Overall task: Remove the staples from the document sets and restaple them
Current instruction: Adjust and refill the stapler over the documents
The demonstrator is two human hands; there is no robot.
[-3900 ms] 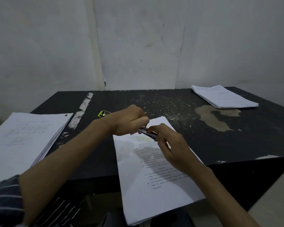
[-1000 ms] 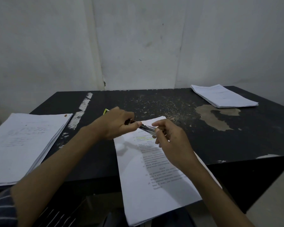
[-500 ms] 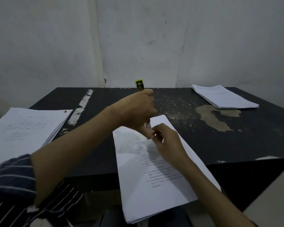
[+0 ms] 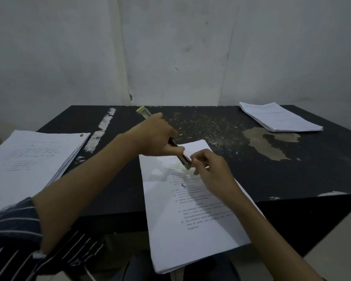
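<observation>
The document set (image 4: pixel 190 220) lies in the middle of the black table (image 4: pixel 292 179). Its near half hangs off the edge at 6 o'clock, toward the person. At the top of the page, at 12 o'clock, a stapler (image 4: pixel 182 157) with lime-green ends points down at the paper. The left hand (image 4: pixel 156 138) is wrapped round the stapler's middle. The right hand (image 4: pixel 211 171) has its fingers bent and bunched up right at the stapler's front tip. It cannot be told whether they pinch a staple, the page or the tip itself. Things could go wrong here. The fingertips are so close to the tip that a slip could poke or nip them. A hard pull could rip the top page. So much paper hangs off the table that a bump could send the whole set sliding to the floor, and any loose sheets could get mixed up. A thick pile of papers (image 4: pixel 28 159) sits at 9 o'clock and a thinner pile (image 4: pixel 278 116) at 1 o'clock. The table top is worn, with a pale peeled patch (image 4: pixel 267 142) at 2 o'clock, a white scrape (image 4: pixel 103 126) at 11 o'clock and little specks at 12 o'clock. Behind it stands a bare, marked white wall (image 4: pixel 170 47), and the room is dim.
</observation>
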